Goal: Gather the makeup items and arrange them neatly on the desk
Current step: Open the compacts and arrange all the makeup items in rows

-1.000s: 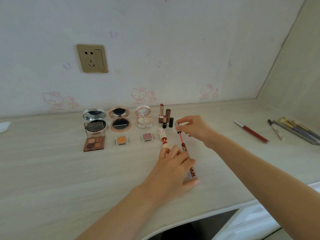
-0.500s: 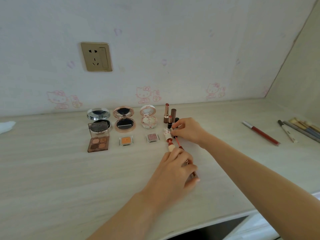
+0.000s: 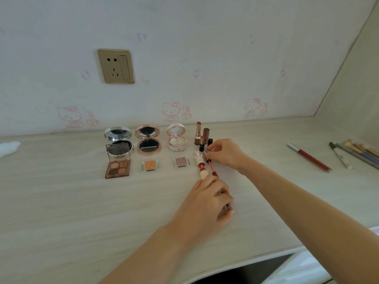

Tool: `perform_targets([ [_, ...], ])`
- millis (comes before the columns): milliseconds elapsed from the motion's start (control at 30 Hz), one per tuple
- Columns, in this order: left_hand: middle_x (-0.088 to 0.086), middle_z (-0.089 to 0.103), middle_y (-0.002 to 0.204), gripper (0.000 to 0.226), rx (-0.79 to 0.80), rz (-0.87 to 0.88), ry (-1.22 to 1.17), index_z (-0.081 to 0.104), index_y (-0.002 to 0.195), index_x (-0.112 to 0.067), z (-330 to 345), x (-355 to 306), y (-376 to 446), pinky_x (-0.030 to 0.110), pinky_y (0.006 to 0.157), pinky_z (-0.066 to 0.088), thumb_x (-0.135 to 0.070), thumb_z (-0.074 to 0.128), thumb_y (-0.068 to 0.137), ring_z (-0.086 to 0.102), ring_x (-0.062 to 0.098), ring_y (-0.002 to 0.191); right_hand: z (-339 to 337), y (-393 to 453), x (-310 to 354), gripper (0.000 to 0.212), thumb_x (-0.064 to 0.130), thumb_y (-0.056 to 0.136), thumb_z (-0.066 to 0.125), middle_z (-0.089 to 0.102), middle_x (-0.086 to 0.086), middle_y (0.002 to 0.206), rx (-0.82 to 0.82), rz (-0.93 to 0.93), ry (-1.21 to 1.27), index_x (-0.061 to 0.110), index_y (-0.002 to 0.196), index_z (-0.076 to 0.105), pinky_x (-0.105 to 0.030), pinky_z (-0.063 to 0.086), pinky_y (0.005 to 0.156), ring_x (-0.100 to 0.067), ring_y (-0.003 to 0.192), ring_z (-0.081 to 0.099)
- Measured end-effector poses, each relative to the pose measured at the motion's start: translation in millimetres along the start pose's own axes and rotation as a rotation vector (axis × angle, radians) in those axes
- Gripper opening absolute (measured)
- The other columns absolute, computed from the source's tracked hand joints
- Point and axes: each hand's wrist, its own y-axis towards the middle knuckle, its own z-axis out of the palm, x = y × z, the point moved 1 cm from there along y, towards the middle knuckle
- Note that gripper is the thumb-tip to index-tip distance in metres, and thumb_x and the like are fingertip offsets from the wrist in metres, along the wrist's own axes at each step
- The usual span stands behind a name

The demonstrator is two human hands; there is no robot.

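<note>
On the pale desk (image 3: 61,201) stand three open compacts (image 3: 148,140) in a row, with an eyeshadow palette (image 3: 117,168) and two small square pans (image 3: 150,165) in front of them. Upright lipsticks (image 3: 198,133) stand to their right. A cream and red lip tube (image 3: 201,168) lies next to a thin red lip gloss wand (image 3: 210,166). My right hand (image 3: 225,152) pinches the wand's cap end. My left hand (image 3: 211,199) grips the lip gloss tube, which is mostly hidden under the fingers.
A red pencil (image 3: 309,157) and several pens and brushes (image 3: 356,153) lie at the right by the side wall. A white tissue (image 3: 8,147) sits at the far left. A gold wall socket (image 3: 116,66) is above the compacts. The desk's front edge curves near me.
My right hand has carried the wand's cap end leftward and down, close beside the cream lip tube and the upright lipsticks. My left hand has stayed on the tube.
</note>
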Motion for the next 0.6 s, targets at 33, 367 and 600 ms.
perform_targets([
  [33,-0.008,0.059,0.103,0.017,0.0,0.002,0.0,0.072,0.097,-0.021,0,0,0,0.019,0.089,0.033,-0.029,0.062,0.085,0.046,0.011,0.109,-1,-1,-1,0.027,0.021,0.084,0.068,0.064,-0.002,0.106,0.0,0.003,0.0,0.014,0.11,0.067,-0.024,0.044,0.079,-0.017,0.1,0.058],
  [367,-0.009,0.058,0.104,0.024,-0.018,0.013,-0.037,0.07,0.104,-0.02,-1,-2,0,0.023,0.09,0.04,-0.033,0.06,0.087,0.046,0.009,0.109,-21,-28,-14,0.023,0.018,0.091,0.057,0.064,0.0,0.11,-0.01,-0.089,-0.081,0.017,0.112,0.066,-0.023,0.044,0.081,-0.013,0.095,0.058],
  [600,-0.004,0.064,0.098,0.016,-0.054,0.021,-0.058,0.072,0.098,-0.012,-4,-9,9,0.032,0.084,0.047,-0.016,0.059,0.089,0.055,0.015,0.101,-47,-66,-43,0.027,0.022,0.093,0.056,0.065,0.002,0.117,-0.038,-0.157,-0.318,0.016,0.118,0.063,-0.027,0.045,0.096,-0.014,0.113,0.057],
])
